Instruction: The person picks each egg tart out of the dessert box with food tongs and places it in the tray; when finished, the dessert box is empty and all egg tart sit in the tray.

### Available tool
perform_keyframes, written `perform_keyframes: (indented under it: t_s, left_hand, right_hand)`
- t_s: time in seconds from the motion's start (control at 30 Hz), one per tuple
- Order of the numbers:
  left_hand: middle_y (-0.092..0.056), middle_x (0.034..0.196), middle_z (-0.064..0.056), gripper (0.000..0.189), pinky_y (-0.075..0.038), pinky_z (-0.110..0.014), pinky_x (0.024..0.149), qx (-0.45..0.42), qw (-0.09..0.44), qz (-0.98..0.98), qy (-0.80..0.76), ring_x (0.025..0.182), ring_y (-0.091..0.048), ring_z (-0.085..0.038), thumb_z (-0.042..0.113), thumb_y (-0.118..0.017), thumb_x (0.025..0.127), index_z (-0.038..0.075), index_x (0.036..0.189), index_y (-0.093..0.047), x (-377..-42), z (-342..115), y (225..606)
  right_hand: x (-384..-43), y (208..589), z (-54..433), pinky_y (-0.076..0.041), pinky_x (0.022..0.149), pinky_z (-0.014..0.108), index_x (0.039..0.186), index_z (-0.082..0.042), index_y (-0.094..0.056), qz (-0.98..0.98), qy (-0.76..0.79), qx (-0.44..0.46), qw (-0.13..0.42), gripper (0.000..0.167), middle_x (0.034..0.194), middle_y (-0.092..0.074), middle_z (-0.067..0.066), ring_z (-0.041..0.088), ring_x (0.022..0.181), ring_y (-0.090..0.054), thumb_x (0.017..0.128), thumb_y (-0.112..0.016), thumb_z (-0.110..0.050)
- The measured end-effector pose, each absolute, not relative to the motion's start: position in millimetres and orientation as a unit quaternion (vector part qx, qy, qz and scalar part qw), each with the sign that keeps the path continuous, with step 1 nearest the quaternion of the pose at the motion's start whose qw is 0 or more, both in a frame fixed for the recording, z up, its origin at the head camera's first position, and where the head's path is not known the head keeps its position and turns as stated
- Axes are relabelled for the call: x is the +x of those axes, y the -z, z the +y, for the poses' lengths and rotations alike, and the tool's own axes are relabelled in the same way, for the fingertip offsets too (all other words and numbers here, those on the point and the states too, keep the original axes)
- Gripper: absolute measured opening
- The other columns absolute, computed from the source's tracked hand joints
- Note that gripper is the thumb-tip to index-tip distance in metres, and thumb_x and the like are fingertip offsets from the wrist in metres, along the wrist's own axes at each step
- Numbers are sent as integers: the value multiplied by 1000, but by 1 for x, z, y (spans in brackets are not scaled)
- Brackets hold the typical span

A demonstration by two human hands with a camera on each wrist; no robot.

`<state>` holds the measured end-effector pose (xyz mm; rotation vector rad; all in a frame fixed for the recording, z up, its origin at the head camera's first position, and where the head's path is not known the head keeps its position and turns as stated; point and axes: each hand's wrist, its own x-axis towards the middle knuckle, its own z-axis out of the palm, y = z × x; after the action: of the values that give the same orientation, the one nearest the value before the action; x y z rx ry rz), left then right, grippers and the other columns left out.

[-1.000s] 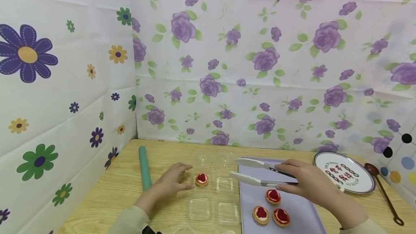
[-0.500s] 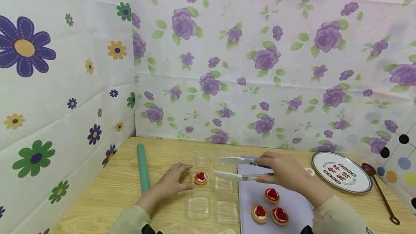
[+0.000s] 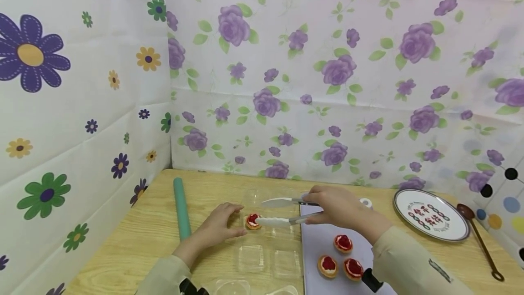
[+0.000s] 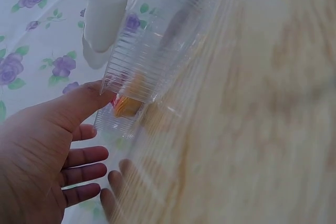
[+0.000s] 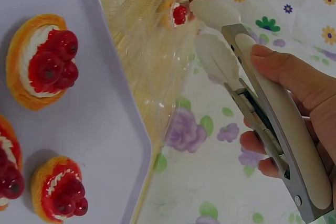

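My left hand (image 3: 216,227) stays beside a clear plastic container (image 3: 250,258) with several compartments, its thumb at the container's edge in the left wrist view. A berry tart (image 3: 251,222) sits in one compartment, right by that thumb. With my right hand (image 3: 336,207) I grip a pair of tongs (image 3: 295,219) whose white tips are spread apart over the container. In the head view the nearer tip overlaps the tart's right side. Several similar tarts (image 5: 47,69) lie on a lilac tray (image 3: 313,245), below my right forearm.
A green roll (image 3: 181,208) lies left of my left hand. Right of the tray are a white plate (image 3: 431,215) with red lettering and a brown ladle (image 3: 479,236). A white ring-shaped piece (image 3: 365,202) shows behind my right wrist. Flowered sheets hang at the back and left.
My right hand has carried the tongs leftward from above the lilac tray to above the clear container, and one tip now reaches the tart there in view. My left hand has stayed in place.
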<state>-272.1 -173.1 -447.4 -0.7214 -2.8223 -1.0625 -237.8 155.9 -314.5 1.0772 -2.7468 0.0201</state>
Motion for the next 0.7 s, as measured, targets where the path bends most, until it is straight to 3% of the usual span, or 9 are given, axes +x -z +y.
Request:
perform_keyframes:
  t_s: [0.33,0.7]
  left_hand:
    - [-56,130,-11,74,-44,-49,103,-230,26,-912,337,118,-53,-29,43,-77,78,7,137,-50,-272,-172,447]
    - [-56,129,-11,74,-44,-50,102,-231,25,-912,338,118,-52,-29,45,-76,79,8,137,-50,-273,-173,450]
  right_hand:
    - [-250,304,131,-50,64,26,109,-15,-72,-939,24,343,29,42,93,-66,-2,8,76,-58,78,-77,-43]
    - [-255,290,105,-51,65,30,93,-14,-74,-932,67,355,6,34,83,-63,-3,10,69,-55,76,-79,-43]
